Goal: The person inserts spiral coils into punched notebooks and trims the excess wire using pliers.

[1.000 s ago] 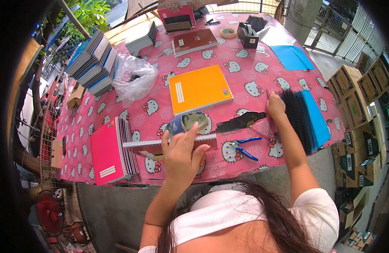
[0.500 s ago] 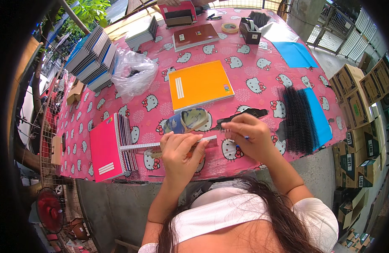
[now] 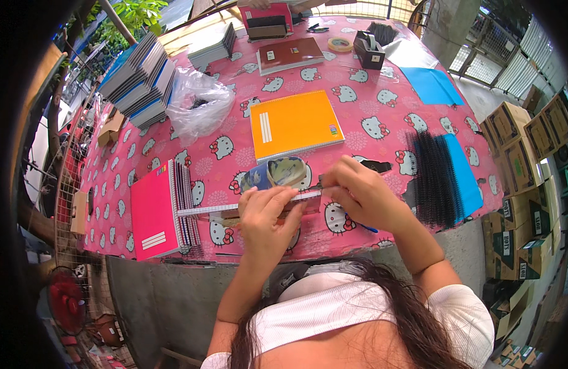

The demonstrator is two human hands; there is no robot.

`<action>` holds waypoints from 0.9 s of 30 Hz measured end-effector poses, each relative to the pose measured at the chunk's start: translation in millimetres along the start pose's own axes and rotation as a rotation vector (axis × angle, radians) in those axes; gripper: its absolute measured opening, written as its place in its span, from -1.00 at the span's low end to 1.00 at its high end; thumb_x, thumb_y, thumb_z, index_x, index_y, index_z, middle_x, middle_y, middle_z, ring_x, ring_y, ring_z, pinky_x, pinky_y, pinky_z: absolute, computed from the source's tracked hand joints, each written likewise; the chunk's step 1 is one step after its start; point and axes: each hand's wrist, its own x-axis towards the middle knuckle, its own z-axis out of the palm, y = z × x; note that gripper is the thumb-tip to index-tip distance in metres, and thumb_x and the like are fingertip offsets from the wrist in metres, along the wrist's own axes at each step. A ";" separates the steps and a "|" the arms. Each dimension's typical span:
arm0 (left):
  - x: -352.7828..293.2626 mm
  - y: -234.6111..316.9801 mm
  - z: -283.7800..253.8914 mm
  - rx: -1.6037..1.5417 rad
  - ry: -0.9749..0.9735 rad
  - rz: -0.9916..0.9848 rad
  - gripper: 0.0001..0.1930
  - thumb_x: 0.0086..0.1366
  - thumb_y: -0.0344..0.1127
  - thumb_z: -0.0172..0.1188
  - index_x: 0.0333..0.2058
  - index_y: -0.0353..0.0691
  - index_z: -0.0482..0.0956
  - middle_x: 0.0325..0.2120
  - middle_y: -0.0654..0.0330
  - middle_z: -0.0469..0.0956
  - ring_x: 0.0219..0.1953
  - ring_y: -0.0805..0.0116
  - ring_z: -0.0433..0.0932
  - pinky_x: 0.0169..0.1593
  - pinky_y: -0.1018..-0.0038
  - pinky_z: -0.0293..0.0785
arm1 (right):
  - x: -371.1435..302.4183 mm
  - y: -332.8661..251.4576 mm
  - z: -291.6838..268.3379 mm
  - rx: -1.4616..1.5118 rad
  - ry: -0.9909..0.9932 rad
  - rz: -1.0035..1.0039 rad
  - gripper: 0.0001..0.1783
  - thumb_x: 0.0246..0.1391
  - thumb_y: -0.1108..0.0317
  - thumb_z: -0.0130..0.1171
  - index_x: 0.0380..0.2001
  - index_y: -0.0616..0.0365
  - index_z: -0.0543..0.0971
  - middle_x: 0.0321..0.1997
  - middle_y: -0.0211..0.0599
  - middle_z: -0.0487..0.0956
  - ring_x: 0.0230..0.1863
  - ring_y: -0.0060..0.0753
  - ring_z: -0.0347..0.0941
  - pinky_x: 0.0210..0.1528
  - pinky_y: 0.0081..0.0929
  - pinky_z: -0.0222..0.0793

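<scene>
My left hand [image 3: 267,212] is closed on a notebook [image 3: 213,210] standing on edge, its narrow white side with a row of small marks facing up. At that notebook's right end, my right hand [image 3: 357,192] is pinched; a small dark thing shows at its fingertips, too hidden to name. Just beyond my hands lies a blue patterned, slipper-shaped thing [image 3: 259,176]. A pile of spiral notebooks with a pink cover [image 3: 153,212] is to the left, touching or close to the held notebook's left end. Black spiral coils [image 3: 431,178] lie in a bunch to the right.
An orange notebook [image 3: 296,123] lies mid-table, a brown one [image 3: 290,54] farther back. Notebook stacks [image 3: 136,80] and a plastic bag [image 3: 198,104] are at left. A tape dispenser [image 3: 369,50], tape roll [image 3: 340,44] and blue sheets [image 3: 431,86] are far right. Another person's hand [image 3: 259,3] is across the table.
My right hand has moved a little left, up to the end of the notebook held in my left hand. The view has shifted slightly.
</scene>
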 end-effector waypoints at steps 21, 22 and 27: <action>-2.9 -1.0 -0.6 0.073 -0.014 -0.001 -0.79 -0.02 -0.34 0.38 -0.33 -0.05 0.66 -0.40 0.36 0.61 -0.30 0.39 0.53 0.22 0.17 0.02 | -2.1 -5.3 21.4 -0.411 0.105 -0.219 -0.69 -0.08 0.33 0.30 -0.23 0.12 0.51 -0.26 -0.27 0.46 -0.27 -0.20 0.49 -0.39 -0.36 0.41; -3.3 -1.0 -0.7 0.074 -0.013 0.002 -0.79 -0.01 -0.34 0.38 -0.33 -0.05 0.66 -0.40 0.36 0.61 -0.31 0.39 0.53 0.22 0.16 0.02 | -0.4 -8.0 20.8 -0.409 0.118 -0.192 -0.71 -0.08 0.33 0.29 -0.25 0.13 0.52 -0.28 -0.28 0.46 -0.29 -0.21 0.49 -0.39 -0.36 0.41; -6.7 -2.1 -4.6 0.065 -0.034 -0.006 -0.79 -0.01 -0.34 0.39 -0.32 -0.06 0.66 -0.39 0.35 0.61 -0.31 0.39 0.53 0.22 0.16 0.03 | 4.1 -16.0 24.9 -0.488 0.072 -0.201 -0.75 -0.05 0.30 0.28 -0.28 0.13 0.54 -0.38 -0.31 0.48 -0.32 -0.23 0.50 -0.39 -0.36 0.42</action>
